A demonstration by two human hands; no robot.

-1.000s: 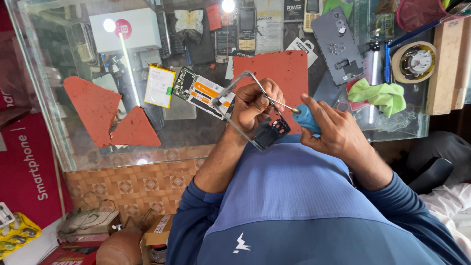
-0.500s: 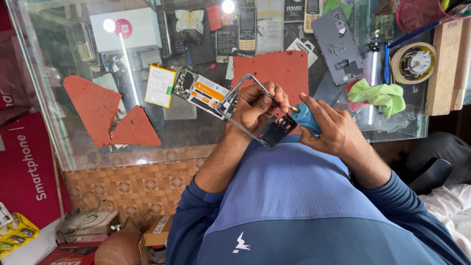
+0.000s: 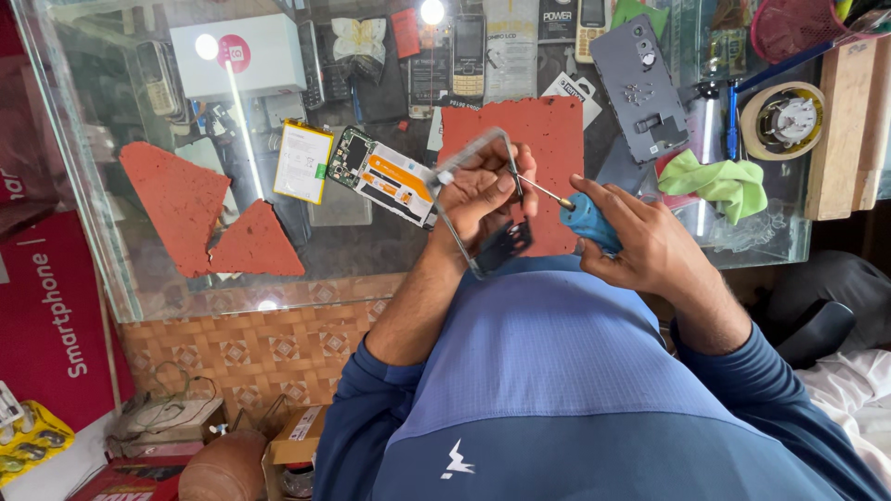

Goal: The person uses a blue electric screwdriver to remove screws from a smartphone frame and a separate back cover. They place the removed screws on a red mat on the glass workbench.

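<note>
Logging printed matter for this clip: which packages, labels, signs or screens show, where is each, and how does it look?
White box: top left under the glass, rectangular, with a round pink mark.
Battery: left of the left hand, flat rectangle, white label with yellow edge.
Red sign: left edge, below the counter, white lettering.
Keypad phone: top centre, dark screen.
Grey back cover: top right, above the right hand.

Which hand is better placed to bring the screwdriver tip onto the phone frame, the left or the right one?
Probably the right hand: it already grips the blue-handled screwdriver, whose tip points toward the phone frame. The left hand is occupied holding that frame above the red mat, so it seems better kept as the support.
</note>
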